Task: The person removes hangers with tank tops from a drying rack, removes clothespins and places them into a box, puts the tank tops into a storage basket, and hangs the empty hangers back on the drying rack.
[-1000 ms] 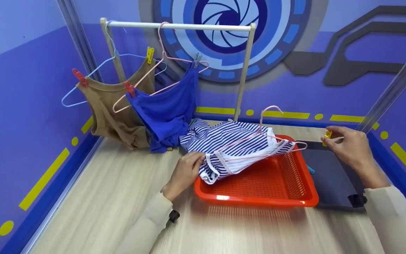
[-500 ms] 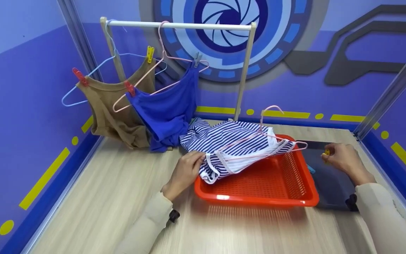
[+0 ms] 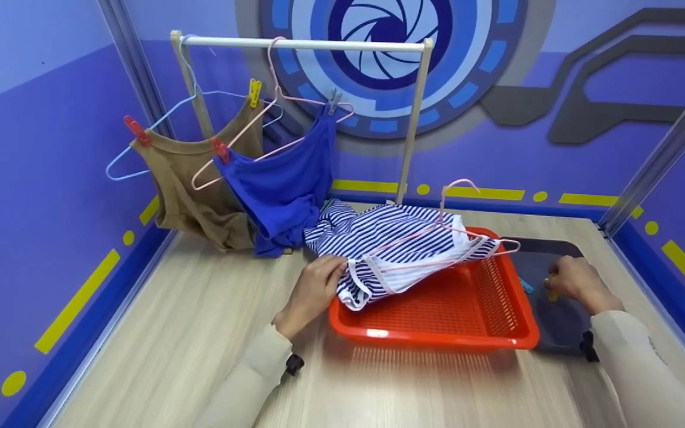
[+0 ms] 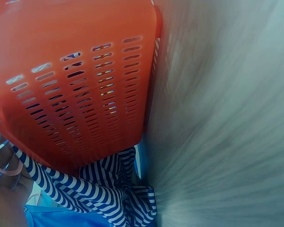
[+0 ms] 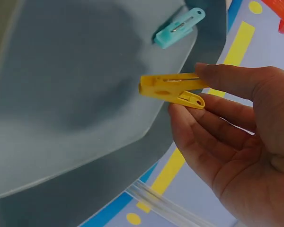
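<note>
My right hand (image 3: 580, 284) pinches a yellow clothespin (image 5: 173, 87) by its handle ends, over the dark grey tray (image 3: 556, 246). In the right wrist view a teal clothespin (image 5: 180, 28) lies in that tray. At the red basket's left side, my left hand (image 3: 314, 285) holds the strap end of a navy-and-white striped top (image 3: 402, 232). A pink hanger (image 3: 442, 205) runs through the top, its hook pointing up. The top drapes across the back of the red basket (image 3: 431, 337), part of it hanging over the far left rim.
Behind stands a rack with a white bar (image 3: 342, 44). On it hang a brown garment (image 3: 200, 178) on a blue hanger and a blue garment (image 3: 289, 178) on a pink hanger, each clipped with clothespins. Purple walls (image 3: 51, 178) enclose the wooden table (image 3: 188, 333).
My right hand has moved down and slightly left over the grey tray with the yellow clothespin, now tipped downward. The left hand, striped top and basket stay in place.
</note>
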Demonstrator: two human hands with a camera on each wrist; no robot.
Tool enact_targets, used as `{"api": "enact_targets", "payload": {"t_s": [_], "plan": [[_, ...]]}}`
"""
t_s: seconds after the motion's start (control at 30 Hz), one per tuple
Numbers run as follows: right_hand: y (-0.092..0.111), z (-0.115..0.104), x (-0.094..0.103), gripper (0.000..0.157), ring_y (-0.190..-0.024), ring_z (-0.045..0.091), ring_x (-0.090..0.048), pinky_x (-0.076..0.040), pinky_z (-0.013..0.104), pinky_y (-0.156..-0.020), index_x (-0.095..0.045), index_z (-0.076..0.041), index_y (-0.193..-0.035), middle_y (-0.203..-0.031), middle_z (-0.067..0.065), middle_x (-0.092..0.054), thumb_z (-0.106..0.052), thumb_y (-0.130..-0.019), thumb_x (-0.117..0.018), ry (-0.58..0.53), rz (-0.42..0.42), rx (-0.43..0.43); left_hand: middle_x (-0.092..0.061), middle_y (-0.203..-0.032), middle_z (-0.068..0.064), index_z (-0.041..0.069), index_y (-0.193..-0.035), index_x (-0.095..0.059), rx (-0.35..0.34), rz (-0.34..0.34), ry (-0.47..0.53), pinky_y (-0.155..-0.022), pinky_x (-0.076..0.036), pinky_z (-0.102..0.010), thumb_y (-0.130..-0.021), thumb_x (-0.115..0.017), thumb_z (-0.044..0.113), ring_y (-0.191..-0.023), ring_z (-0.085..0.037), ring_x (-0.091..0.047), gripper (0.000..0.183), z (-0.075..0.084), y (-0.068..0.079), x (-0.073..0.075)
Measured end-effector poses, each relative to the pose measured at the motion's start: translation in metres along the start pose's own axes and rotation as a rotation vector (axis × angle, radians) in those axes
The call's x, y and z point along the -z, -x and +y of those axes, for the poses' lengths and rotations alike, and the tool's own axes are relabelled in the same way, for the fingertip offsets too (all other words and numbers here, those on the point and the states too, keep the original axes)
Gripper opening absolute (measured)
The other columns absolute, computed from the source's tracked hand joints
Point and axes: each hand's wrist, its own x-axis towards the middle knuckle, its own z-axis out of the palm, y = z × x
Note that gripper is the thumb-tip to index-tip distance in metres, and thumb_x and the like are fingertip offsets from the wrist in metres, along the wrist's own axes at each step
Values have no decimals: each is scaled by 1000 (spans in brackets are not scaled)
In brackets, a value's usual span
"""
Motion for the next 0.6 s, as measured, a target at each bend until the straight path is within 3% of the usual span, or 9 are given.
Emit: {"api": "enact_targets", "payload": {"t_s": [0.13,0.27,0.37,0.5,0.6], "plan": [[0,1,-2,20,-62,23,-50,-43,35,-57,-69,7,-86,-72,13,-60,-10,-78,-63,14,23,14,-71,-94,-9,2,-102,-72,11,-1,-4,-82,-56,-35,-97,-60,9,-88,-21,-68,15,0,0,0],[1,0,0,22,-63,24,-50,-45,38,-58,-67,8,-89,-73,14,-59,-11,-79,-63,3,45,18,-71,-93,-9,3,-102,-72,12,2,2,-81,-55,-34,-97,-60,9,-87,-20,-68,14,-1,1,-1],[2,-3,5,36,-71,32,-59,-54,50,-68,-65,14,-104,-89,29,-65,-14,-81,-64,-7,54,16,-71,-93,-9,3,-102,-72,12,3,5,-81,-56,-34,-97,-60,9,-87,-20,-68,14,-1,1,-1],[6,-13,15,50,-83,39,-64,-54,59,-80,-57,18,-120,-109,37,-62,-17,-86,-67,-22,86,13,-71,-93,-9,2,-101,-72,8,6,4,-81,-56,-35,-97,-60,9,-87,-20,-68,14,-1,1,-1],[11,-25,25,46,-83,39,-64,-54,59,-80,-58,15,-120,-106,35,-64,-17,-89,-66,-30,151,43,-71,-93,-10,2,-102,-72,8,3,0,-81,-56,-35,-97,-60,9,-87,-21,-68,15,0,0,-1]]}}
